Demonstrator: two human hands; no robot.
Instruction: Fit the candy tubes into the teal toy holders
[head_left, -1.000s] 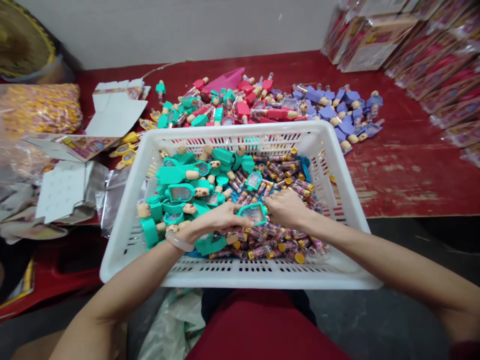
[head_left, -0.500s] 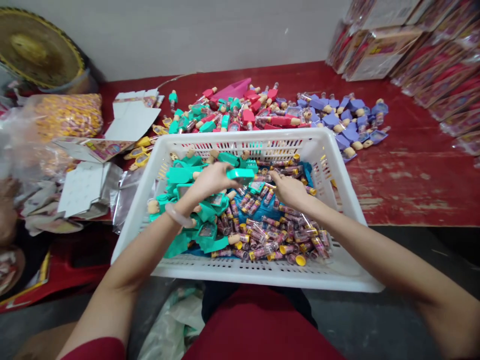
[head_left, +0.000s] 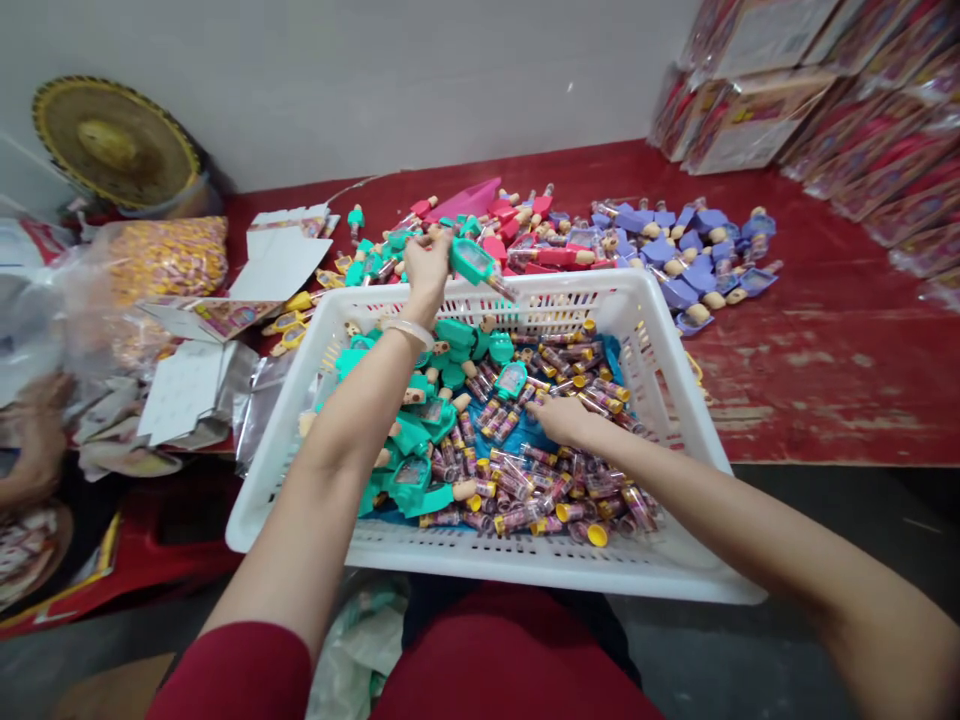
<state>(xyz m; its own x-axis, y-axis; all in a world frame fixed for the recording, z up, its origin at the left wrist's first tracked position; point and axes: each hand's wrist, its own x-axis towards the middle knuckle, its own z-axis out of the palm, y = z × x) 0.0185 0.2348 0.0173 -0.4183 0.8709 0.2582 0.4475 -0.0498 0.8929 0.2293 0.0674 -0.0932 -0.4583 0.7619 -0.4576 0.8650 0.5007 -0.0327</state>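
Step in hand looks like a carry: left hand (head_left: pixel 427 265) pinching a teal piece (head_left: pixel 472 261) by the basket's far rim (head_left: pixel 577 286), upper middle of frame. Right hand (head_left: pixel 564 419), mid-frame among tubes (head_left: pixel 525 512): can't tell if gripping. Set-down calls for loosening that pinch, imo.

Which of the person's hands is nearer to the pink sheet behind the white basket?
Left. The left hand, holding a green piece at the far rim of the basket, is close to the pink sheet; the right hand is inside the basket, by the tubes, farther away.
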